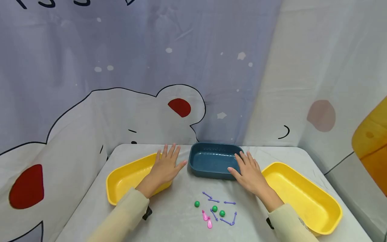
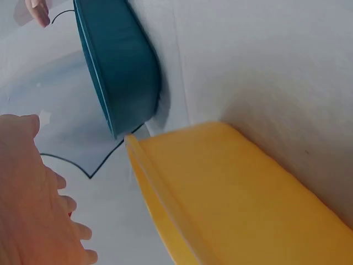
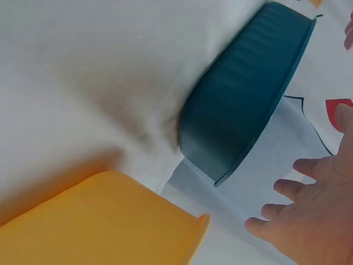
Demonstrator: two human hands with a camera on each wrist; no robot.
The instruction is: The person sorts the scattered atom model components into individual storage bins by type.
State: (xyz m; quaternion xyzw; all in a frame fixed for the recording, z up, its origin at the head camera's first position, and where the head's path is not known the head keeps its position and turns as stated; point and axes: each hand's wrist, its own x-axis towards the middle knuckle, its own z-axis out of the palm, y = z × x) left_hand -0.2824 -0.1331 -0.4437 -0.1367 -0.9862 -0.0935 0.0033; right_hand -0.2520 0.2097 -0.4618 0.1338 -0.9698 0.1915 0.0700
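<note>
In the head view my left hand (image 1: 165, 168) is spread with straight fingers above the inner edge of the left yellow tray (image 1: 116, 185), holding nothing. My right hand (image 1: 249, 173), fingers also spread, hovers between the dark teal tray (image 1: 211, 174) and the right yellow tray (image 1: 328, 230). Both palms face down. Nearer the front, on the white cloth, lie several small purple sticks with knobbed ends (image 1: 229, 202), three green balls (image 1: 197, 204) and two pink drop-shaped pieces (image 1: 210, 223). The left wrist view shows the left hand (image 2: 33, 204); the right wrist view, the right hand (image 3: 314, 210).
White cloth covers the table (image 1: 178, 215). A printed curtain (image 1: 145, 111) hangs directly behind it and along the sides. The teal tray stands at the back middle, with one yellow tray angled on each side of it.
</note>
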